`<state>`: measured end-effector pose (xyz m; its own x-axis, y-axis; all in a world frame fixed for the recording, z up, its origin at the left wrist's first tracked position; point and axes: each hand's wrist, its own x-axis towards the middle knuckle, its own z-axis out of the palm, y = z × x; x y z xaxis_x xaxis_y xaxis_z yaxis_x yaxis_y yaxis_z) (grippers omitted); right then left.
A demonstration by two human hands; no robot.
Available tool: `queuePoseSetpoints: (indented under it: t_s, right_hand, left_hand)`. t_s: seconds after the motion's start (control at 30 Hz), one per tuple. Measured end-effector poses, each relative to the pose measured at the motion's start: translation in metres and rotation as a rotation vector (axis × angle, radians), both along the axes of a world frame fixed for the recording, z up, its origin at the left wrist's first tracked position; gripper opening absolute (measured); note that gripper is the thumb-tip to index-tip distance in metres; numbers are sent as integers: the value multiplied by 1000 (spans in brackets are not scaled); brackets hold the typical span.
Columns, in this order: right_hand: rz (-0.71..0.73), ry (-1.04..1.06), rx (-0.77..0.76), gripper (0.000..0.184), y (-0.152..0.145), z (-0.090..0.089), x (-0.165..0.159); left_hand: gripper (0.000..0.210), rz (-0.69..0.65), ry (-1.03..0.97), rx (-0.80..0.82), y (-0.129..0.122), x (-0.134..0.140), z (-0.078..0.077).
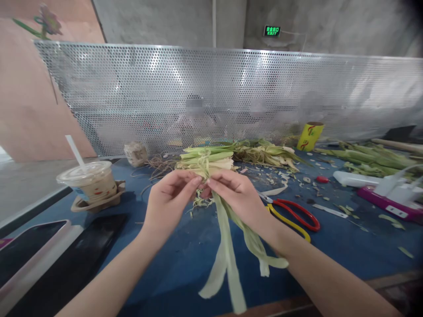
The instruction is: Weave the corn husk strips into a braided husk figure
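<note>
My left hand [170, 196] and my right hand [239, 191] meet above the blue table, thumbs and fingertips pinched together. Between them they grip pale green corn husk strips [225, 246], whose long tails hang from under my right hand toward the table's front edge. The exact spot where the fingers close is partly hidden. Just behind my fingertips lies a tied bundle of corn husks [190, 160], with a knotted strip around it. Thin shreds [201, 200] show below the fingers. Scissors [312, 215] with one red and one yellow handle rest beside my right hand.
On the left stand a lidded drink cup [95, 185] with a straw and two dark-screened devices, one a tablet [76, 259]. Twine [135, 153], more husks [264, 154], a yellow roll [310, 136], a blade [330, 211] and a purple power strip [380, 203] lie behind and right. A perforated metal screen [132, 88] borders the back.
</note>
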<state>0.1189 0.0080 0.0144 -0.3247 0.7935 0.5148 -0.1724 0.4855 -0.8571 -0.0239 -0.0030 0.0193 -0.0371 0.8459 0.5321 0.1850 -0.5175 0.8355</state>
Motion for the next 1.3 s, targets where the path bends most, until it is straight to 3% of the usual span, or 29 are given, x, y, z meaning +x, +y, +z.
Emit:
queuePoseSetpoints:
  t_s: [0.1,0.2,0.3,0.4,0.5,0.6,0.7,0.8,0.9,0.97,1.17,1.23,1.3]
  right_hand:
    - [-19,40,-26,15,2,0,0]
    - [-41,54,-15,15,3,-1,0]
    - [-62,57,-66,11,3,-1,1]
    - [-115,2,-105,12,3,0,3]
    - [-205,-103,20,13,2,1,5]
    - [-346,-141,253,8,2,0,7]
    - [-396,-190,420,9,4,-2,8]
    - [-400,-240,493,11,7,-5,8]
    - [-391,-266,544,13,9,-6,9]
    - [-387,-290,571,14,9,-5,10]
    - [-418,-366,591,16,7,-3,11]
    - [-419,-369,581,16,7,-3,12]
    - [-422,-358,579,16,7,-3,12]
  left_hand:
    - [3,135,202,204,-6,1,-1]
    - [8,251,488,548,-8,0,-3]
    - [13,268,709,894,-5,-4,-5]
    - [18,270,831,1041,-2,-8,-5]
    - [15,235,721,840,-4,-9,-3]
    - [8,19,347,327,-5,-7,1]
    - [29,-233,-57,-145,-2,-6,6]
    - [34,-341,-117,-375,2,-6,9]
    - [30,-343,-12,-337,-1,-6,12]
    - [26,-265,113,-255,-5,-6,14]
    - [16,-40,673,0,-9,-10,15]
    - [16,-25,706,31,-7,-11,13]
    - [19,-59,604,6,-5,-11,13]
